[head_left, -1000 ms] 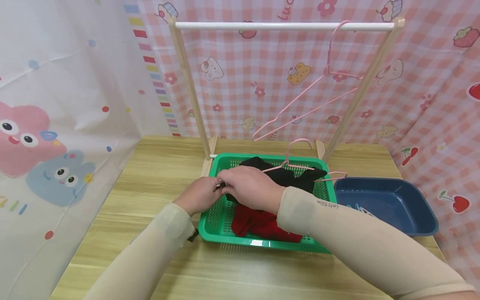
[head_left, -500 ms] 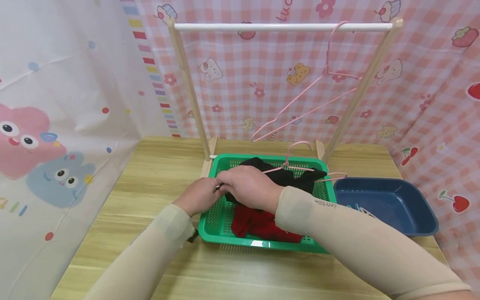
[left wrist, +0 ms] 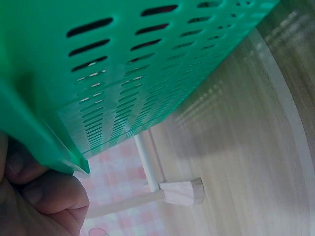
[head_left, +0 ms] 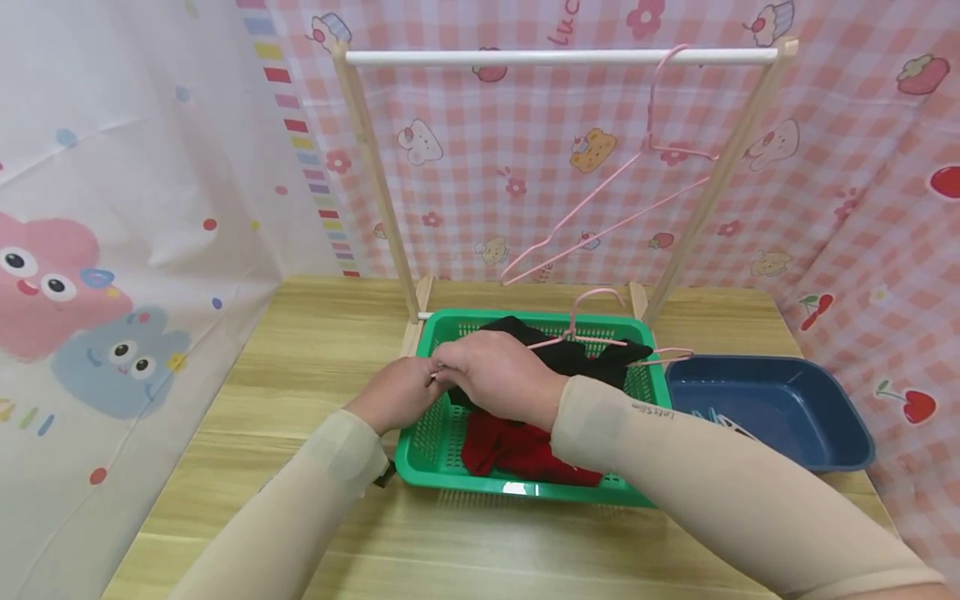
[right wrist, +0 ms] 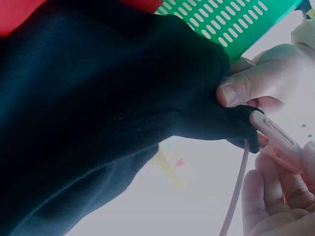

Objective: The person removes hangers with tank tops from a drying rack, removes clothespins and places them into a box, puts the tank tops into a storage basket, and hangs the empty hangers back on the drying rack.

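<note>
Both hands meet over the left end of a green basket (head_left: 517, 490). My left hand (head_left: 397, 390) pinches a corner of a black garment (right wrist: 123, 108) at the end of a pink hanger (head_left: 573, 315). With its fingers my right hand (head_left: 498, 371) holds a pink clothespin (right wrist: 278, 140), whose tip sits on that same black corner in the right wrist view. The hanger's hook stands up above the basket, and its far end pokes out past the right rim. A red garment (head_left: 510, 450) lies in the basket below the black one. The head view hides the clothespin behind the fingers.
Behind the basket stands a wooden rack with a white bar (head_left: 562, 57), where a second pink hanger (head_left: 651, 104) hangs near the right post. On the right, a dark blue basin (head_left: 817, 417) contains small light-coloured clips (head_left: 708, 415), partly covered by the right forearm.
The hands keep almost the same position at the black corner. The hanger's hook has dropped slightly, while the whole scene shifts a little as the head moves.
</note>
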